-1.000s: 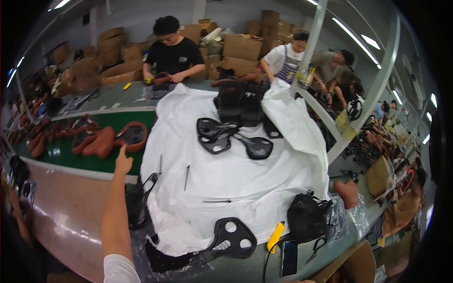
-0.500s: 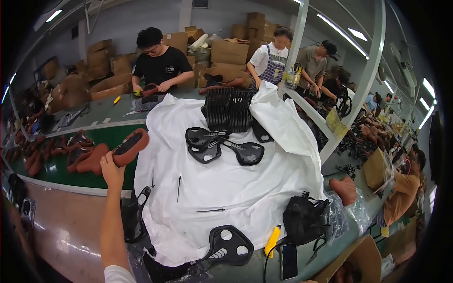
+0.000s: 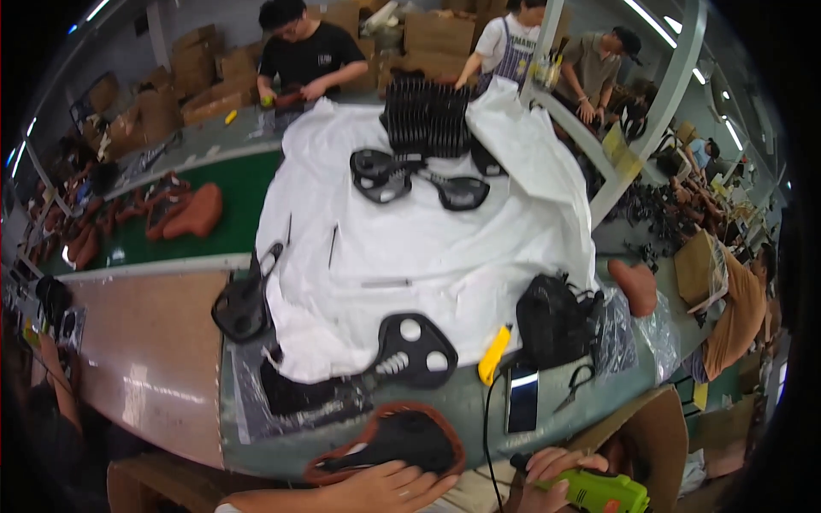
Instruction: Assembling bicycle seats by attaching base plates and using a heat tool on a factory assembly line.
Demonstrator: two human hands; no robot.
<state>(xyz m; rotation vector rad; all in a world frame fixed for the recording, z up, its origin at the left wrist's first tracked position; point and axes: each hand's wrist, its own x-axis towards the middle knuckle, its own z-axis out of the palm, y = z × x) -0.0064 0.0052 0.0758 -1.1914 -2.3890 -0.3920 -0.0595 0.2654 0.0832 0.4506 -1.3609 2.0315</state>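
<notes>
A brown bicycle saddle [image 3: 409,440], underside up with its black base showing, lies at the near edge of the bench. My left hand [image 3: 389,487] grips its near rim, fingers laid over the edge. Lower right, my right hand [image 3: 556,468] is closed around a lime-green power tool [image 3: 603,492]; its tip is hard to make out. Just beyond the saddle is a black saddle base plate [image 3: 417,350] with holes, partly on a white cloth [image 3: 453,248]. A black phone [image 3: 522,399] and a yellow utility knife [image 3: 494,353] lie between the cloth and my right hand.
Farther back on the cloth sit loose base plates [image 3: 463,190] and an upright black stack [image 3: 428,120]. Brown saddles [image 3: 195,212] rest on a green belt [image 3: 239,205]. A black pouch [image 3: 556,321] and scissors [image 3: 575,386] lie right. Cardboard boxes [image 3: 663,436] flank me; co-workers stand beyond.
My left hand has brought a saddle from the belt at left down to the near bench edge. My right hand has come into view holding the green tool. The view has tilted downward.
</notes>
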